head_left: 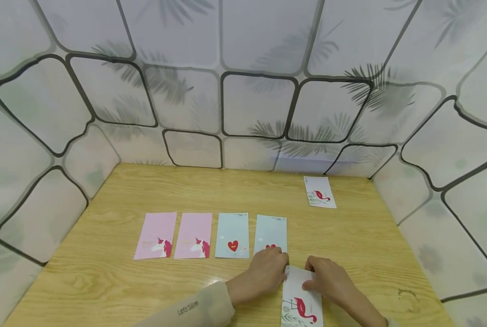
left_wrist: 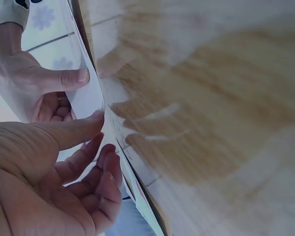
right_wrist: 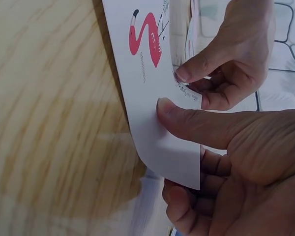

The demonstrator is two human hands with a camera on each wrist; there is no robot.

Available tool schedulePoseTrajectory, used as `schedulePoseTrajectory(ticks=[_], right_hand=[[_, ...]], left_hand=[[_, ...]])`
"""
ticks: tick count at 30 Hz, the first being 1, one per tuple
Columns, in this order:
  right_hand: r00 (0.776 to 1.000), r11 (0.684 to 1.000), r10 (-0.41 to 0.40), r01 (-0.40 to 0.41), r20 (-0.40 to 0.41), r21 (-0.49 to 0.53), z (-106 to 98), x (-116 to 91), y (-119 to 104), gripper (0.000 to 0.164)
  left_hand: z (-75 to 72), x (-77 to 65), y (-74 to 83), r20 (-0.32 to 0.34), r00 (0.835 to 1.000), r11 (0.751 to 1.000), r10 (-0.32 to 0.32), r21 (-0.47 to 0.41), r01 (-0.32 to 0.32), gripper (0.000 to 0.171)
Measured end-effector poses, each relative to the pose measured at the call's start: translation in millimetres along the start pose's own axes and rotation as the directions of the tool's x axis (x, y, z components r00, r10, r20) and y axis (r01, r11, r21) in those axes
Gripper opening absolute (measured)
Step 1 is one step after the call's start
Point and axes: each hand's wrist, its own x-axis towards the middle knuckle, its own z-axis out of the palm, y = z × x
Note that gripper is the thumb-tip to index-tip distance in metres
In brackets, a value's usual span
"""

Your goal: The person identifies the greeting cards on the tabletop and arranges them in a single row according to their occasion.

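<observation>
Fingers (right_wrist: 180, 201) pinch the flamingo card (head_left: 302, 297) — left hand (head_left: 265, 270), right hand (head_left: 332, 281) either side.

From above, the head view faces forward and down over the desk (head_left: 104, 281), far enough back to include the patterned backdrop (head_left: 251, 104). Both wrist views look from close in, low, with the scene turned sideways. All three share the left grip (head_left: 268, 268), right grip (head_left: 331, 277) and card (head_left: 294, 286) between.
</observation>
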Motion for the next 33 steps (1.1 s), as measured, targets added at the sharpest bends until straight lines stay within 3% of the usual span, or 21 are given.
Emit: schedulePoseTrajectory(ticks=[4, 7, 10, 13, 16, 21, 27, 33], right_hand=[[0.999, 0.995, -0.038, 0.034, 0.038, 0.098, -5, -1, 5, 0.032], [0.992, 0.973, -0.089, 0.068, 0.086, 0.219, -15, -1, 15, 0.025], [0.983, 0.932, -0.128, 0.074, 0.132, 0.355, -32, -1, 24, 0.018], [0.983, 0.889, -0.134, 0.065, 0.122, 0.454, -48, -3, 27, 0.014], [0.993, 0.866, -0.112, 0.076, 0.045, 0.494, -60, -4, 26, 0.017], [0.994, 0.849, -0.004, 0.061, -0.109, 0.525, -72, -3, 21, 0.029], [0.952, 0.828, 0.049, 0.13, -0.301, 0.546, -80, 3, 22, 0.029], [0.911, 0.831, 0.054, 0.187, -0.41, 0.523, -89, 13, 21, 0.027]], left_hand=[[-0.3, -0.9, -0.9, -0.027, 1.0, 0.992, -0.001, -0.127, -0.003, 0.007], [-5.1, -3.0, 0.0, -0.019, 0.999, 0.966, -0.029, -0.258, 0.023, 0.009], [-15.7, -5.6, 0.6, 0.004, 0.998, 0.909, -0.064, -0.413, 0.06, 0.01], [-29.0, -4.6, -0.2, -0.006, 0.996, 0.84, -0.089, -0.537, 0.071, 0.012], [-42.2, 0.7, -1.9, -0.074, 0.992, 0.803, -0.098, -0.595, 0.035, 0.011], [-63.0, 12.0, -2.4, -0.205, 0.974, 0.792, -0.097, -0.608, -0.049, 0.005], [-80.7, 27.7, 0.8, -0.249, 0.961, 0.754, -0.116, -0.652, -0.078, 0.006], [-86.2, 43.0, -0.6, -0.29, 0.946, 0.72, -0.147, -0.687, -0.098, 0.008]])
